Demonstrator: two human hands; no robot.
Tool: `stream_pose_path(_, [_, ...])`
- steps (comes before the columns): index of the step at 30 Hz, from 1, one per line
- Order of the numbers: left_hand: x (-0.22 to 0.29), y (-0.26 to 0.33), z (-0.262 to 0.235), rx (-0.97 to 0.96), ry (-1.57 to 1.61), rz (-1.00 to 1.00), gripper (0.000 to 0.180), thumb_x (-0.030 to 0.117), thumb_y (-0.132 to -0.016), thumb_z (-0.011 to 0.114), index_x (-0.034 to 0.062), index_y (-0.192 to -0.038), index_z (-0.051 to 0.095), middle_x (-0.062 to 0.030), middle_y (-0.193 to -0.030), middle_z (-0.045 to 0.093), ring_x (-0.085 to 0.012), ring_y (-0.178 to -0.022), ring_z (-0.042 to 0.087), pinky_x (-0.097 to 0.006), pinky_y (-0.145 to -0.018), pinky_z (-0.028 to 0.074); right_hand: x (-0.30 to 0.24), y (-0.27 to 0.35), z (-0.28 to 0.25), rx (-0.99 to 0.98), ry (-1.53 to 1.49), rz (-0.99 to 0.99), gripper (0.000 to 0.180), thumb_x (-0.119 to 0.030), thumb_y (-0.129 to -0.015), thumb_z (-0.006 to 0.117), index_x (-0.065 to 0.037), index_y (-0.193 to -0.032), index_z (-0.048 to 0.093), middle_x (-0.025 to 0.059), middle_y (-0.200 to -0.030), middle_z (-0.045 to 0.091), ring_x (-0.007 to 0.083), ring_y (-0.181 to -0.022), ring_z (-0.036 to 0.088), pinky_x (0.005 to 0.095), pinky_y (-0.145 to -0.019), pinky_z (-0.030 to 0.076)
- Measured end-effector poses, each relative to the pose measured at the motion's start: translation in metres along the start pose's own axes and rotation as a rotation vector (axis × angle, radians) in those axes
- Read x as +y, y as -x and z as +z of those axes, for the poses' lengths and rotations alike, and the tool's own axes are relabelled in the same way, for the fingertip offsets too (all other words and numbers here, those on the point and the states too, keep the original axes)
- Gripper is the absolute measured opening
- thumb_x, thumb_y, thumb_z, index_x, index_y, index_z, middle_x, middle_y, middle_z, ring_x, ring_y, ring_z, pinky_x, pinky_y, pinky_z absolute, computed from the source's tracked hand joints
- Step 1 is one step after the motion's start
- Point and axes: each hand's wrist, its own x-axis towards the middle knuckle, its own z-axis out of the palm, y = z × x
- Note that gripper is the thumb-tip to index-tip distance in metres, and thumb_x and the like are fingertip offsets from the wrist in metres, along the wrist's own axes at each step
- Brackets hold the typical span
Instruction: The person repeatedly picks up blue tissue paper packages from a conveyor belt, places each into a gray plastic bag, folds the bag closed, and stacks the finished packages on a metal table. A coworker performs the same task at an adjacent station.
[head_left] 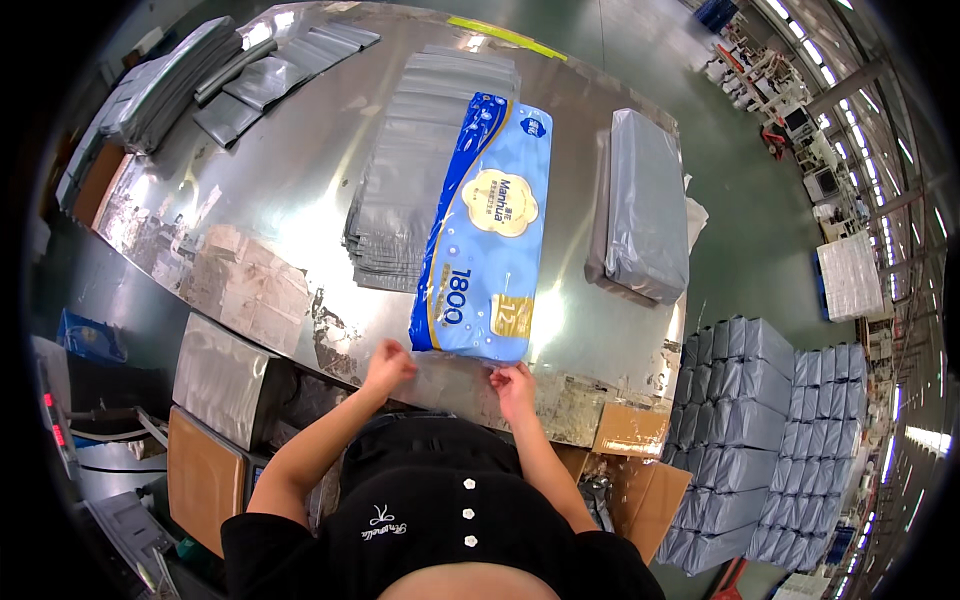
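Observation:
A long blue pack of paper rolls [487, 228] lies lengthwise on the shiny metal table [290, 190], its near end at the table's front edge. My left hand [388, 365] rests at the pack's near left corner, fingers bent on the table top. My right hand [514, 382] sits just below the pack's near right end, fingers curled. Whether either hand pinches a thin clear or grey bag edge there I cannot tell. A stack of flat grey mailer bags [410, 170] lies under and left of the pack.
A packed grey parcel [645, 205] lies on the table's right side. More grey bags [215, 75] are heaped at the far left. Stacked grey parcels [760, 440] stand on the floor at right, cardboard boxes [630, 440] by my right hip, a metal box [215, 380] to my left.

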Motion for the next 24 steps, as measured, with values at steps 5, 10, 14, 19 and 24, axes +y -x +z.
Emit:
stream_pose_path(5, [0.054,0.017,0.028,0.044,-0.223,0.373,0.066,0.016,-0.089,0.058,0.0108,-0.146,0.024,-0.0135,-0.132,0.042,-0.025,-0.112,0.052,-0.036,-0.09,0.046,-0.002,0.009,-0.006,-0.038,0.485,-0.257,0.01,-0.008,-0.086,0.064,-0.001,-0.092,0.065,0.0053,-0.084,0.066,0.0124,-0.075,0.061,0.0249,-0.069,0.048])
stream_pose_path(10, [0.021,-0.009,0.04,-0.036,-0.223,0.604,0.073,0.02,-0.094,0.057,0.0119,-0.151,0.013,-0.0135,-0.137,0.038,-0.0242,-0.121,0.043,-0.035,-0.102,0.037,-0.057,0.032,0.03,-0.045,0.86,-0.387,0.011,-0.01,-0.084,0.069,-0.001,-0.08,0.066,0.0045,-0.077,0.067,0.01,-0.068,0.06,0.0239,-0.063,0.047])
stream_pose_path(14, [0.043,0.018,0.04,-0.296,0.118,0.142,0.07,0.024,-0.096,0.055,0.0103,-0.151,0.014,-0.0086,-0.129,0.046,-0.0193,-0.109,0.053,-0.032,-0.091,0.047,-0.144,0.101,0.105,-0.333,1.379,-1.032,0.01,-0.009,-0.079,0.071,-0.003,-0.086,0.067,0.0079,-0.072,0.067,0.0193,-0.063,0.063,0.0261,-0.058,0.048])
stream_pose_path(19, [-0.003,-0.03,-0.018,-0.058,0.253,-0.03,0.043,0.033,-0.097,0.051,0.0058,-0.13,0.05,-0.0059,-0.11,0.056,-0.0182,-0.097,0.057,-0.03,-0.077,0.05,-0.15,0.149,0.199,-1.139,0.947,-0.895,0.008,-0.006,-0.073,0.074,-0.006,-0.078,0.067,0.0055,-0.077,0.068,0.0217,-0.068,0.064,0.0297,-0.061,0.05])
stream_pose_path(24, [0.038,-0.014,-0.038,0.16,0.034,0.187,0.059,0.045,-0.096,0.046,0.0078,-0.14,0.037,-0.0056,-0.119,0.053,-0.0149,-0.095,0.052,-0.031,-0.085,0.044,-0.151,0.005,0.132,-0.208,0.568,-0.709,0.019,-0.015,-0.085,0.069,-0.002,-0.098,0.065,0.0046,-0.084,0.067,0.0126,-0.075,0.062,0.026,-0.068,0.049])
